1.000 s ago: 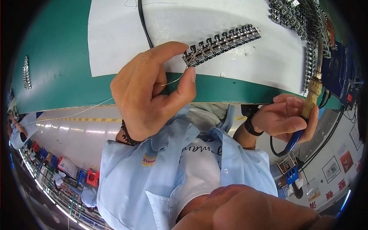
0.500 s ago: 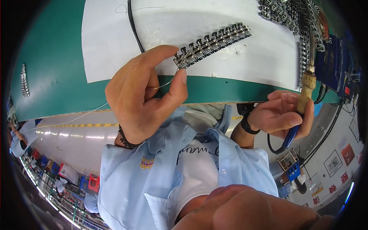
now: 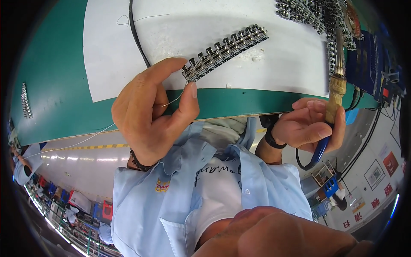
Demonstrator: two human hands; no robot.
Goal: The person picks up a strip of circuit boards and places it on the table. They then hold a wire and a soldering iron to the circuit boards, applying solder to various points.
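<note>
Both hands keep their grips: left hand [image 3: 156,113] pinching thin wire [image 3: 173,100], right hand [image 3: 310,124] clasping soldering iron [image 3: 336,88], unchanged.

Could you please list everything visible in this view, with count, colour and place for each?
Strip of metal terminals: one, silver-grey, on the white sheet, near end at the left fingertips.
Solder wire: one, thin, silvery, pinched in the left hand.
Soldering iron: one, tan grip, blue handle, in the right hand.
White sheet: one, on the bench.
Bench top: one, green.
Black cable: one, across the sheet.
More terminal strips: several, grey, upper right.
Short terminal strip: one, grey, far left.
Left hand: pinching.
Right hand: gripping.
</note>
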